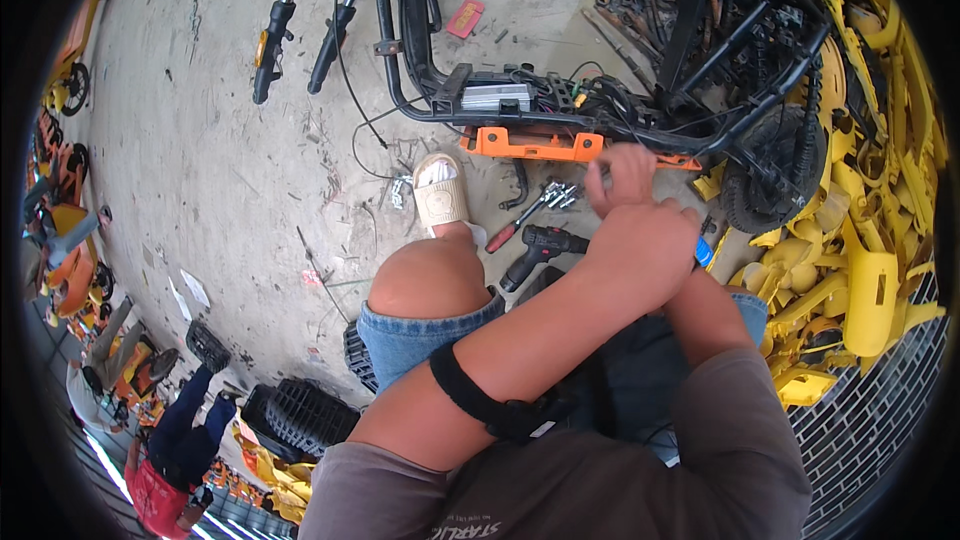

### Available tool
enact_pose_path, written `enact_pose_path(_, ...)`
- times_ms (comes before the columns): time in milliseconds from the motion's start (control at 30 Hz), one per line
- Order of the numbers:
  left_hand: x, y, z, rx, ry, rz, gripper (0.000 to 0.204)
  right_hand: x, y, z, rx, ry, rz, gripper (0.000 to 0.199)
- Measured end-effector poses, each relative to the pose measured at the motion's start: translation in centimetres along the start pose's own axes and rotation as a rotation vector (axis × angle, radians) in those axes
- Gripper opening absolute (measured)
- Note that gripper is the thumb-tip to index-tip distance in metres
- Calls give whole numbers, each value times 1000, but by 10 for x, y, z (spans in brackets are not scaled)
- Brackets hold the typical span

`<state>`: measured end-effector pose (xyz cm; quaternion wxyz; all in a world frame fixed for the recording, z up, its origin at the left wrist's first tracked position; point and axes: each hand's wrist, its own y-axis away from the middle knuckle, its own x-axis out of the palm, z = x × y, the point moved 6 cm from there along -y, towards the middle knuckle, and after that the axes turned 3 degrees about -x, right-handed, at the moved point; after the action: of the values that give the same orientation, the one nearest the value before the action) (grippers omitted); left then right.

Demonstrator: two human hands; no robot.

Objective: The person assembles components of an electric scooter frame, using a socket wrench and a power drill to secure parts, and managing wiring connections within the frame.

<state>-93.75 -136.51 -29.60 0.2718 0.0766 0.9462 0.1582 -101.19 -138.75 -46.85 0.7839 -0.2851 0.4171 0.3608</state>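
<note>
My left forearm crosses over my right arm. My left hand (655,240) lies bent over my right forearm near the wrist, fingers curled round it. Beyond it, my right hand (627,178) shows with loosely bent fingers apart and nothing visible between them. It is beside an orange plastic panel (535,145) along the lower side of a black scooter frame (410,70). A black cordless drill (540,252) lies on the floor just left of my arms. Above it are a red-handled screwdriver (503,237) and several shiny sockets or bits (560,195).
Dark metal parts (640,0) are heaped behind the frame, near a wheel (770,175). Yellow plastic panels (870,285) pile up on the right. Black crates (305,415) stand lower left. A person in a red shirt (165,485) is farther off, with orange scooters (70,250) along the left.
</note>
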Motion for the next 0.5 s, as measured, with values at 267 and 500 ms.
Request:
enact_pose_path(267, -38, 18, 34, -264, 277, -390, 17, 8, 172, 94, 56, -228, 887, 45)
enact_pose_path(500, 19, 65, 44, -488, 403, -213, 22, -4, 212, 166, 141, -396, 958, 47)
